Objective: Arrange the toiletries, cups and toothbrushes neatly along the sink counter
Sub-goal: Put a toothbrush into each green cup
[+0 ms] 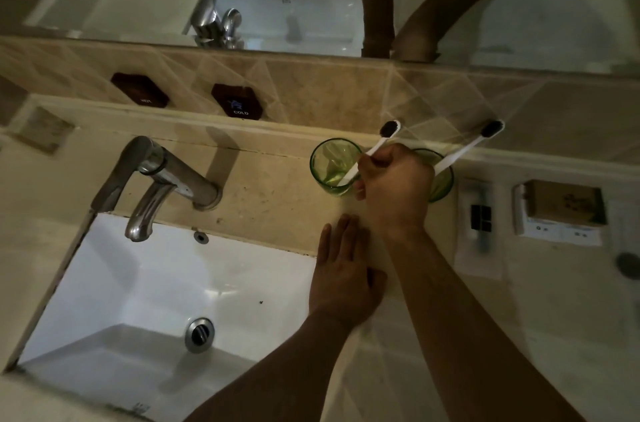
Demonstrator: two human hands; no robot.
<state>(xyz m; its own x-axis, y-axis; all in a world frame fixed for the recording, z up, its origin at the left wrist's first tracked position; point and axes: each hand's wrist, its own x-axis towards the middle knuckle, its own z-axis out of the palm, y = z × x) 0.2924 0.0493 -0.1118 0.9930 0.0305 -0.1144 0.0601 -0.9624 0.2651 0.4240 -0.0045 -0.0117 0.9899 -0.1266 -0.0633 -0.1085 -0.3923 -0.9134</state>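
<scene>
Tap and basin on the left, not part of this step.

Left hand: flat on the counter at the basin's right edge, fingers straight and together, holding nothing. Looks like bracing only.

Left cup: green, see-through, upright on the counter just behind the right hand. Glass or hard plastic, can't tell. Treat as fragile and smooth; likely slippery if wet. Best taken around the wall low down, not by the rim.

Left toothbrush: white handle, dark bristles, leaning in that cup with head up and to the right. Light, stiff, thin. Right hand is closed around the handle just above the rim, fingers curled tight; pinch mid-handle is right, keep off the bristles. A leaning brush can tip a light cup, so steady the cup if it shifts.

Right cup: same green type, mostly hidden behind the right hand. Right toothbrush leans out of it, untouched.

Further right, flat on the counter: a wrapped sachet kit, then a small cardboard box on white packets. Light, soft, easy to slide.
</scene>
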